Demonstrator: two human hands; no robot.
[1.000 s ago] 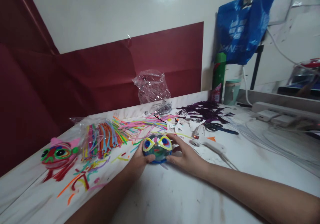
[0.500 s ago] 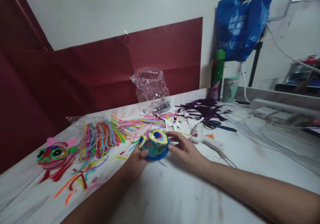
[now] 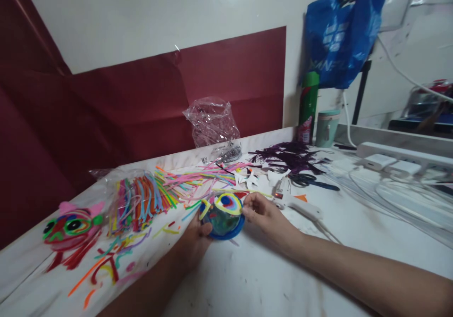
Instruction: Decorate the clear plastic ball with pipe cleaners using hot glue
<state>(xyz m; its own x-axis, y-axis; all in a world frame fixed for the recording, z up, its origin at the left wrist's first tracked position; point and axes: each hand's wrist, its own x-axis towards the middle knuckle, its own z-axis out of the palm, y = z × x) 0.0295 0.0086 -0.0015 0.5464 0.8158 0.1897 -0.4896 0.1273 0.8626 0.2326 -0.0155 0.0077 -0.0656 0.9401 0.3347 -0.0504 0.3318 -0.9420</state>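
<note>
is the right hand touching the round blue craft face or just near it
Touching. The head view shows the right hand pinching the round blue craft face at its yellow-rimmed edge, with no gap visible.

Round blue craft face [image 3: 225, 215] with yellow-rimmed eyes, tilted above table.

Two decorated faces were there: one blue face [image 3: 223, 215] at centre, one pink face [image 3: 69, 225] at far left. Rightward were one glue gun [image 3: 296, 204], one pair of scissors [image 3: 306, 180], one green can [image 3: 309, 100], one cup [image 3: 327, 128] and one blue bag [image 3: 336, 34].
</note>
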